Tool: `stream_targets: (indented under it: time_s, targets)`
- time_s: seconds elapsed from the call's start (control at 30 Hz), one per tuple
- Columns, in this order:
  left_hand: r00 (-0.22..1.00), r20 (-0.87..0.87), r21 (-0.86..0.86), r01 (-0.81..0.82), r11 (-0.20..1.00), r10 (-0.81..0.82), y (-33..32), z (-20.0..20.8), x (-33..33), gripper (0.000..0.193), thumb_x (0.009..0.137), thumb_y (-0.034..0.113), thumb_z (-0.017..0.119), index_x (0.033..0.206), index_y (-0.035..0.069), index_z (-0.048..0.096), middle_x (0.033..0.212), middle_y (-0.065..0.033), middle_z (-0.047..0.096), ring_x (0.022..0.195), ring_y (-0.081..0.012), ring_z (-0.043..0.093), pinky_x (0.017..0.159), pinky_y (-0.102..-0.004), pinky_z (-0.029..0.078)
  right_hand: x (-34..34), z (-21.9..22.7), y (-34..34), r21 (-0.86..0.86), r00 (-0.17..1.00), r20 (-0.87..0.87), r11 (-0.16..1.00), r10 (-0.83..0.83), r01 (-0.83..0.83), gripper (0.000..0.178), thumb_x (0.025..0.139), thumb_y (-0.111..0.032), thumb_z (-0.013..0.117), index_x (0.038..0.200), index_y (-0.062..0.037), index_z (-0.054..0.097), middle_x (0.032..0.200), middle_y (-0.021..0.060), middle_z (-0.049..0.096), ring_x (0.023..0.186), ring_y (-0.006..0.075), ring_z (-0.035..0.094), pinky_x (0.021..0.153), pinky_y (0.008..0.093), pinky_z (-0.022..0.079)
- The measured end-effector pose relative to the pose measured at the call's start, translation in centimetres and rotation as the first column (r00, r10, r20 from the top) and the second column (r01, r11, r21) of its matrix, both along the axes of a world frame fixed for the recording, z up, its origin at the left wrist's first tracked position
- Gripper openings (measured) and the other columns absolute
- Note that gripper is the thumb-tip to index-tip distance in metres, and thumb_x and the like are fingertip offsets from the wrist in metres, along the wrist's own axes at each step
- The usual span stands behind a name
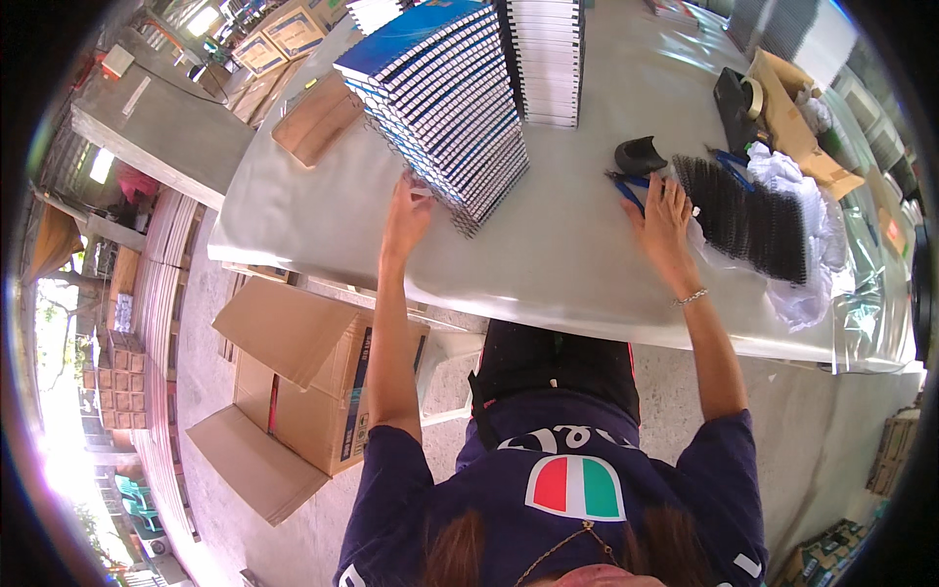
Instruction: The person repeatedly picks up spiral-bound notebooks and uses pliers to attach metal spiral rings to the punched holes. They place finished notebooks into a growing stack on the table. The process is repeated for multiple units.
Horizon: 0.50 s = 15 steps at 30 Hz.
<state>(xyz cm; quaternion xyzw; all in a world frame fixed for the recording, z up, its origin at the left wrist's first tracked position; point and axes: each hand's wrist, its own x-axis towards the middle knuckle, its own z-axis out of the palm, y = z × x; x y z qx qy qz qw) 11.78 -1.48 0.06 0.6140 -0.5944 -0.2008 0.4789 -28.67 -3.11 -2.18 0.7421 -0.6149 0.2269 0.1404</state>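
Observation:
A tall stack of blue-covered notebooks (445, 103) with wire bindings along the edge rises from the table ahead of me. My left hand (405, 213) is at the stack's near left corner, its fingertips by the wire loops. Its fingers are apart, with no object clearly in them, though the tips are partly hard to make out. My right hand (665, 223) lies open, fingers stretched out, over the handles of blue-handled pliers (630, 190). Right beside it are rows of black binding wires (748, 217) on crumpled white plastic wrap (814, 220).
Behind the notebooks stands another bound stack (546, 68). A brown wooden board (315, 119) lies left, and a black curved object (641, 155) sits beyond the pliers. More blue-handled pliers (732, 170) rest among the wires. An open cardboard box (323, 391) stands below the table's left edge.

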Motion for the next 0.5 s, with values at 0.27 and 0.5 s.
stream_targets:
  time_s: [0.27, 0.5]
  targets:
    - [0.958, -0.240, -0.327, -0.229, 0.917, 0.154, 4.0, 10.1, -4.8, 0.043, 0.105, 0.026, 0.049, 0.141, 0.003, 0.047, 0.108, -0.0104, 0.062, 0.098, -0.0179, 0.057, 0.090, -0.0324, 0.046, -1.1, 5.6, 1.1, 0.087, 0.968, 0.105, 0.968, 0.227, -0.236, 0.049, 0.101, -0.037, 0.053, 0.130, 0.0026, 0.049, 0.116, 0.0293, 0.055, 0.102, 0.0455, 0.057, 0.090, 0.0506, 0.047]
    - [0.974, -0.219, -0.595, -0.180, 0.783, 0.058, 5.2, 16.0, -8.2, 0.042, 0.105, 0.030, 0.049, 0.137, 0.003, 0.052, 0.118, -0.0090, 0.057, 0.104, -0.0162, 0.054, 0.093, -0.0317, 0.044, 7.7, 19.4, 3.0, -0.252, 0.680, 0.294, 0.741, 0.671, -0.622, 0.037, 0.103, -0.032, 0.052, 0.121, 0.0001, 0.050, 0.104, 0.0257, 0.058, 0.096, 0.0411, 0.060, 0.083, 0.0456, 0.048]
